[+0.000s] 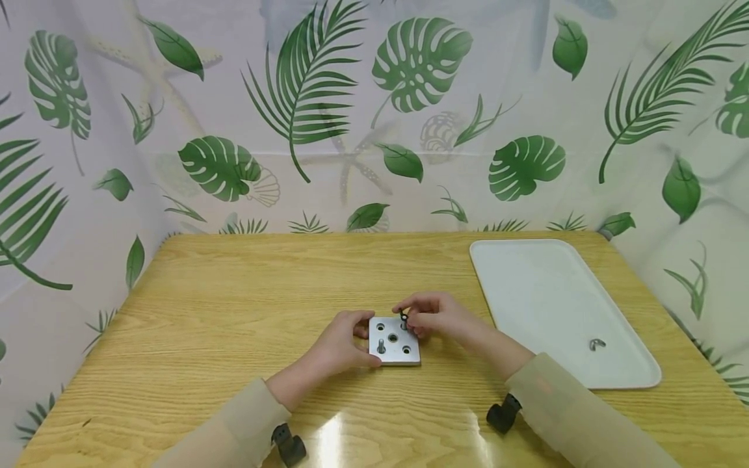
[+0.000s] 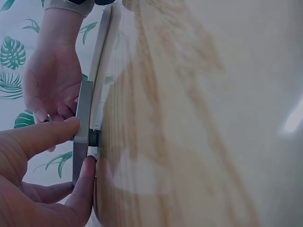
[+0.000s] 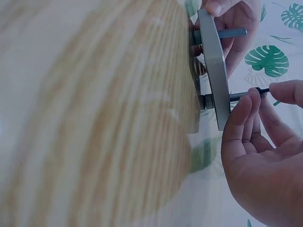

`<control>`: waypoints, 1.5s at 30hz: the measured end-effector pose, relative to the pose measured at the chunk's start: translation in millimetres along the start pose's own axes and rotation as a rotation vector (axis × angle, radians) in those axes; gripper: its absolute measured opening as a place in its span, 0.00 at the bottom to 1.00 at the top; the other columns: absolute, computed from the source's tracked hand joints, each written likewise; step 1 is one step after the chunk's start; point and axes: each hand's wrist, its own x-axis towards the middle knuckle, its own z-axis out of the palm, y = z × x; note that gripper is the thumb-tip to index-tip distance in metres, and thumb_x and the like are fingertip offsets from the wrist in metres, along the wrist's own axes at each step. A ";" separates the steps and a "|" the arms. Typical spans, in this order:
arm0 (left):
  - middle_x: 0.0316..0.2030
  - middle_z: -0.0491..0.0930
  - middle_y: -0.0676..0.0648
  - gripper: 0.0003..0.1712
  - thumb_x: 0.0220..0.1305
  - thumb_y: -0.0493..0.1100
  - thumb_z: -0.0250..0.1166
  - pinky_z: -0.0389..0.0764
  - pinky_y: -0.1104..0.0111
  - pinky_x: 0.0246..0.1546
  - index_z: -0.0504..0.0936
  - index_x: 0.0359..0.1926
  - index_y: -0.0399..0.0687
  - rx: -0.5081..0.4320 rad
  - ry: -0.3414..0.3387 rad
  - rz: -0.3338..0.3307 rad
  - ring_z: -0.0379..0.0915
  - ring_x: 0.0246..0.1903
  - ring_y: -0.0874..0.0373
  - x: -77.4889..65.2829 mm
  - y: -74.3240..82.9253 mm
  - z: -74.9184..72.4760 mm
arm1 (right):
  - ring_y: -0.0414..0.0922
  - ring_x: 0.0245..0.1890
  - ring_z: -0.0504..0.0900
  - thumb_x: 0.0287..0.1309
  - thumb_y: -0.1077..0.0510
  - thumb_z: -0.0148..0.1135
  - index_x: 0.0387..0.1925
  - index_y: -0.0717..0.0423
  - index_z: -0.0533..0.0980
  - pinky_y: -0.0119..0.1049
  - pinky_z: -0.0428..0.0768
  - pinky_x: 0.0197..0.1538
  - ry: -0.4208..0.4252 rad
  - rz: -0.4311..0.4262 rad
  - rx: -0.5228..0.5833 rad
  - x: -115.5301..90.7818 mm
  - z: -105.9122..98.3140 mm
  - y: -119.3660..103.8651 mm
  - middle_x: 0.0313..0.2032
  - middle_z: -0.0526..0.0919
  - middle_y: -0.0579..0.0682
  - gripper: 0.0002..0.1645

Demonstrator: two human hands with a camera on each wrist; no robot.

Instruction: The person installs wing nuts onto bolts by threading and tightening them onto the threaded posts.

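A square silver metal plate (image 1: pixel 393 354) with several holes is raised a little off the table by bolt heads under it. One bolt (image 1: pixel 381 346) stands up through its near left hole. A second bolt (image 3: pixel 236 97) rises through the far right hole. My left hand (image 1: pixel 345 341) grips the plate's left side, thumb at the near corner and fingers at the far one. With thumb and fingers, my right hand (image 1: pixel 441 318) pinches a small dark wing nut (image 3: pixel 263 90) at the tip of the second bolt. The fingers partly hide that nut.
A white tray (image 1: pixel 532 279) lies on the right of the wooden table (image 1: pixel 234 292). On it is a small silver wing nut (image 1: pixel 597 344). Behind the table hangs a leaf-patterned cloth (image 1: pixel 339 195).
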 end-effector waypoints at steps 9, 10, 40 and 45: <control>0.63 0.71 0.32 0.50 0.49 0.27 0.83 0.88 0.68 0.46 0.69 0.73 0.27 -0.026 -0.008 -0.003 0.78 0.52 0.49 -1.2 -0.1 -0.4 | 0.39 0.28 0.79 0.66 0.60 0.70 0.41 0.64 0.80 0.29 0.81 0.32 0.136 -0.016 -0.184 6.3 8.4 -1.3 0.29 0.82 0.47 0.10; 0.63 0.71 0.31 0.50 0.49 0.27 0.83 0.88 0.68 0.46 0.69 0.73 0.27 -0.026 -0.009 -0.002 0.78 0.52 0.49 -1.3 0.0 -0.4 | 0.40 0.27 0.78 0.66 0.59 0.70 0.38 0.63 0.80 0.29 0.79 0.30 0.155 -0.021 -0.214 7.0 9.0 -1.3 0.28 0.82 0.47 0.09; 0.62 0.73 0.32 0.52 0.48 0.29 0.85 0.88 0.66 0.47 0.70 0.73 0.27 0.048 -0.007 0.009 0.79 0.52 0.49 0.3 1.5 -0.3 | 0.37 0.31 0.74 0.68 0.67 0.61 0.59 0.66 0.82 0.27 0.75 0.33 0.036 -0.151 -0.192 -2.3 0.3 -0.2 0.36 0.79 0.49 0.20; 0.63 0.72 0.31 0.51 0.48 0.29 0.84 0.88 0.70 0.44 0.70 0.73 0.28 0.037 -0.014 0.011 0.78 0.52 0.49 1.6 -0.8 0.5 | 0.38 0.31 0.76 0.67 0.65 0.59 0.59 0.67 0.81 0.30 0.79 0.33 0.009 -0.138 -0.155 -2.6 -0.2 1.0 0.36 0.80 0.50 0.21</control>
